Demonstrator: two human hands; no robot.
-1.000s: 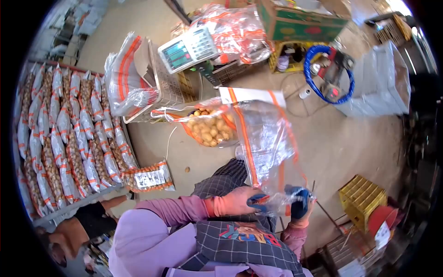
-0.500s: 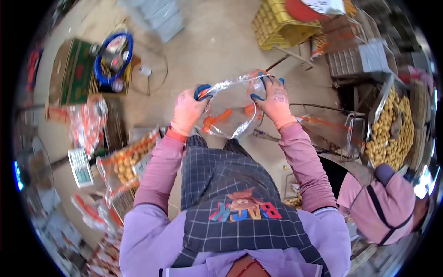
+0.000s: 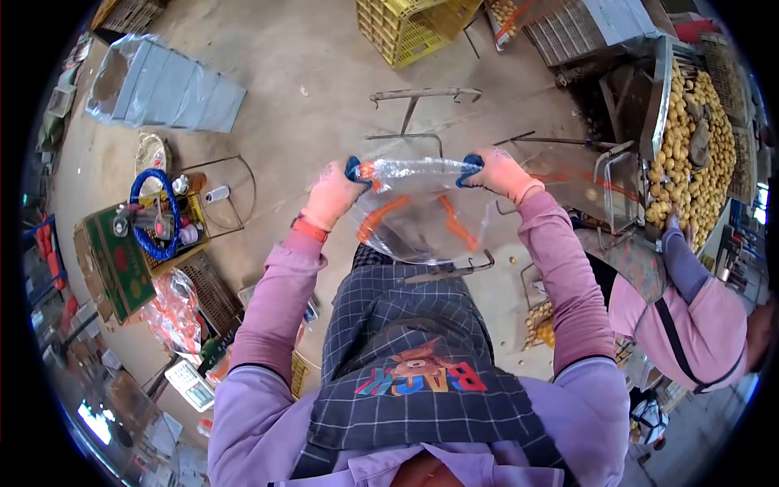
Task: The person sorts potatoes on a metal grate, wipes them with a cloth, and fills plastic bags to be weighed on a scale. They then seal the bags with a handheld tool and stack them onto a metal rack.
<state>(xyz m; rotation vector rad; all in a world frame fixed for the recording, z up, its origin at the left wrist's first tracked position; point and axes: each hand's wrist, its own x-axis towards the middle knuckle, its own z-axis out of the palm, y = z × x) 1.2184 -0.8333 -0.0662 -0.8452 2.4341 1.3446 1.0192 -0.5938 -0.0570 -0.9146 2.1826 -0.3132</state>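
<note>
A clear plastic bag (image 3: 414, 223) with orange-red strips is stretched between my hands in front of my apron. My left hand (image 3: 331, 193), in a pink glove with blue fingertips, is closed on one side of its rim. On the opposite side, my right hand (image 3: 497, 174), gloved alike, pinches the rim. The bag's mouth is held wide. Just beyond the bag stands a metal frame (image 3: 426, 96) with hooked ends; a lower bar of it shows near my feet.
Potatoes (image 3: 690, 154) fill a metal-edged bin at right, where a co-worker (image 3: 682, 325) in pink leans in. Another clear bag (image 3: 568, 178) hangs on a rack. Around me are a yellow crate (image 3: 398, 32), grey bins (image 3: 174, 89), a green carton (image 3: 118, 260) and a scale (image 3: 191, 385).
The view has shifted, bringing the grey bins and hooked frame further in. My hands have moved apart, spreading the bag, and my right hand's spread fingers have closed on the rim.
</note>
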